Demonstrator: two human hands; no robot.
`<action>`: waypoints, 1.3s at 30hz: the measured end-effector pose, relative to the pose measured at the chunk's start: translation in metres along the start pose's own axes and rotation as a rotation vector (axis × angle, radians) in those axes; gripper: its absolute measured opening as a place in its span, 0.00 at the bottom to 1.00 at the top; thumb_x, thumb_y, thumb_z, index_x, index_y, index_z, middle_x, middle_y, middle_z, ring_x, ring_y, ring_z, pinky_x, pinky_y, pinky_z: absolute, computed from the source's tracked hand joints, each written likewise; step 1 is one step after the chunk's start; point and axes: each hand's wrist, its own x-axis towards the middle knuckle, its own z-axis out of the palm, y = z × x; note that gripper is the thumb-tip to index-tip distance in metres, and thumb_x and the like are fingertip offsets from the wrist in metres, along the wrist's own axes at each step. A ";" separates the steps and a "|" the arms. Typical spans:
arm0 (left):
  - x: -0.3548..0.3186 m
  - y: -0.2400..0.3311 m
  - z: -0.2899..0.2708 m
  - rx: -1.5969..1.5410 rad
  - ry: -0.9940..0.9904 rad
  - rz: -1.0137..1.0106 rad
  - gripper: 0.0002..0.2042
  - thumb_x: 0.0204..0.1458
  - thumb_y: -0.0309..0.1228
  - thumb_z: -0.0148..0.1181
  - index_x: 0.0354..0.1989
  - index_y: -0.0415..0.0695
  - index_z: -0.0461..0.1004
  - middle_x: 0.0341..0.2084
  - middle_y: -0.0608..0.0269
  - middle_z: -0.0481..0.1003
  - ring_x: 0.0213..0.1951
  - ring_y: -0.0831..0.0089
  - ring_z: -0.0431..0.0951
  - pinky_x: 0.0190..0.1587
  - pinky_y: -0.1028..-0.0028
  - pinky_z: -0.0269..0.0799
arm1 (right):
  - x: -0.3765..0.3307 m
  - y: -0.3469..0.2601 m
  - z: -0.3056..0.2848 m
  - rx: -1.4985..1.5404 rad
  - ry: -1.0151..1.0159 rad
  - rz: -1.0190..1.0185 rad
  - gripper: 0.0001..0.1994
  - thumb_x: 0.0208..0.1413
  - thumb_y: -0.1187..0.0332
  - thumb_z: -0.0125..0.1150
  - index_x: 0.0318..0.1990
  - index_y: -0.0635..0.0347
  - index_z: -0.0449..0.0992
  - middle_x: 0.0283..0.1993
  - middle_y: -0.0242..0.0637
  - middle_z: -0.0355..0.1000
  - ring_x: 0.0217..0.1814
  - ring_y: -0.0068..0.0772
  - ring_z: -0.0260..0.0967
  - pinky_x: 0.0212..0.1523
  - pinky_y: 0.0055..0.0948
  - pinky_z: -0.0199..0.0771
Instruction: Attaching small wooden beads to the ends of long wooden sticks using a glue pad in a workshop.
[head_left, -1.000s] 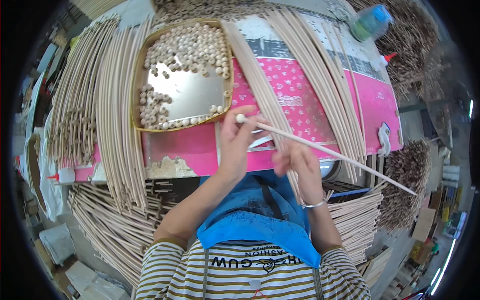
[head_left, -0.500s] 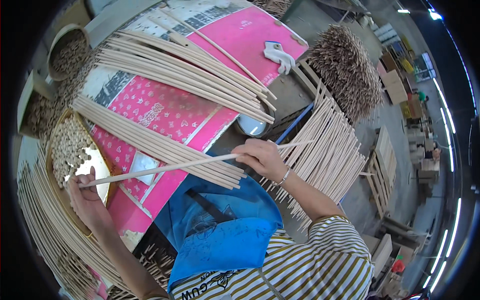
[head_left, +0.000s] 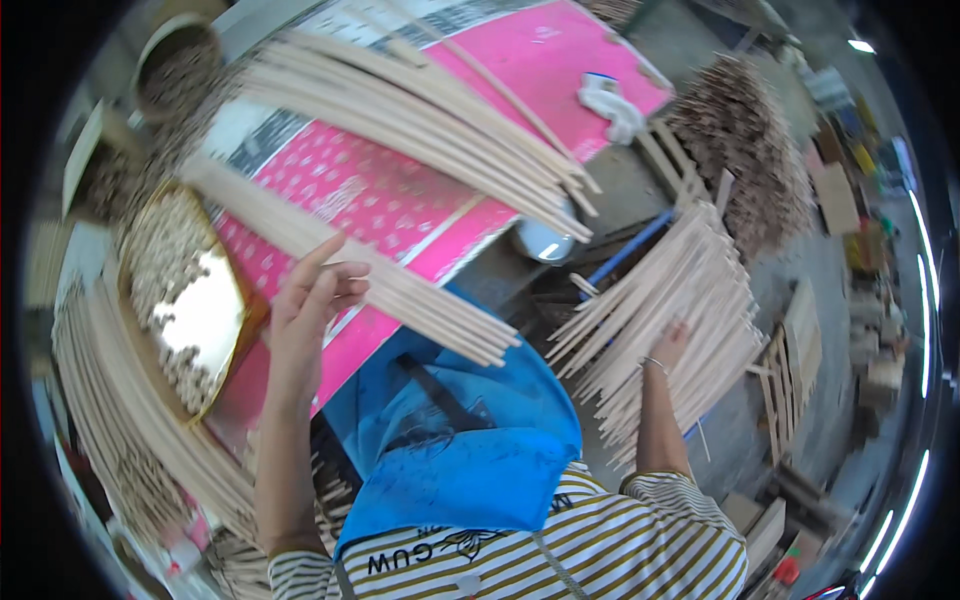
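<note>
A pink sheet (head_left: 400,200) covers the worktable, with long bundles of pale wooden sticks (head_left: 430,110) lying across it and a gold tray (head_left: 215,320) of small wooden beads (head_left: 160,260) at its left edge. A fanned stack of sticks (head_left: 680,310) lies low on the right. The right hand (head_left: 672,345) rests on that stack, apparently choosing a stick; its grip cannot be told. The left hand (head_left: 310,310) hovers open, fingers spread, holding nothing, beside the tray. Judged so, a stick must be drawn free next and brought up to the left hand near the beads.
</note>
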 end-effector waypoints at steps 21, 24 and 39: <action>-0.106 0.018 -0.155 0.240 0.574 0.093 0.13 0.64 0.29 0.54 0.54 0.38 0.75 0.35 0.65 0.79 0.36 0.80 0.76 0.43 0.78 0.73 | -0.192 -0.336 0.036 0.289 -1.325 -0.857 0.11 0.59 0.72 0.63 0.49 0.63 0.75 0.27 0.37 0.74 0.26 0.26 0.73 0.30 0.25 0.73; -0.092 0.008 -0.232 0.601 0.794 0.176 0.12 0.60 0.27 0.59 0.51 0.39 0.78 0.32 0.66 0.79 0.31 0.80 0.76 0.36 0.77 0.73 | -0.188 -0.334 0.038 0.266 -1.352 -0.846 0.13 0.60 0.74 0.61 0.52 0.63 0.75 0.27 0.36 0.74 0.26 0.24 0.72 0.29 0.24 0.71; -0.030 0.002 -0.313 1.200 1.007 0.117 0.09 0.55 0.35 0.65 0.41 0.46 0.81 0.33 0.59 0.82 0.35 0.64 0.83 0.39 0.67 0.77 | -0.183 -0.379 -0.011 0.542 -1.144 -0.784 0.09 0.70 0.67 0.48 0.44 0.63 0.72 0.26 0.24 0.61 0.25 0.12 0.54 0.26 0.16 0.51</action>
